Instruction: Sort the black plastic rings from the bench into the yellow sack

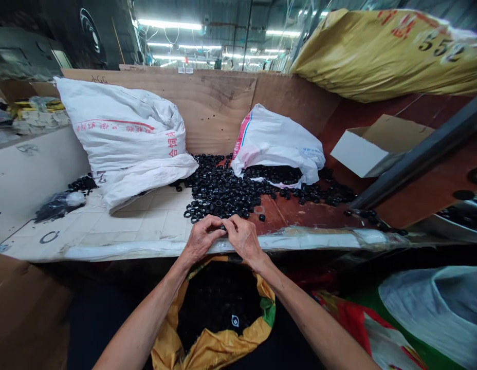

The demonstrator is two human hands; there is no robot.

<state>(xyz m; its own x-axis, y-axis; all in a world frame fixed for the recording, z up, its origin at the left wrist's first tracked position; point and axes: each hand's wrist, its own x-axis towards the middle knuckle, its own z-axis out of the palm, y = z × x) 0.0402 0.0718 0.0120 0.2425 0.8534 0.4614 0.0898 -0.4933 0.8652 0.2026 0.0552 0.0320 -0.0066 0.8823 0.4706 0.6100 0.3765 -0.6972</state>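
My left hand point(203, 237) and my right hand point(243, 237) meet at the table's front edge, fingertips together around a small black part point(222, 227), mostly hidden by the fingers. Just beyond them a pile of small black ring-like parts point(223, 187) spreads over the tabletop. Below my hands, a yellow sack point(215, 347) stands with its mouth rolled open, dark inside, with a small white mark visible in it.
On the table lie a large white sack point(126, 133) at left and a smaller white sack point(279, 141) spilling black parts. A white box point(360, 151), a slanted metal bar point(416, 154) and a yellow bag point(388, 56) are at right. A padded strip point(146, 249) lines the front edge.
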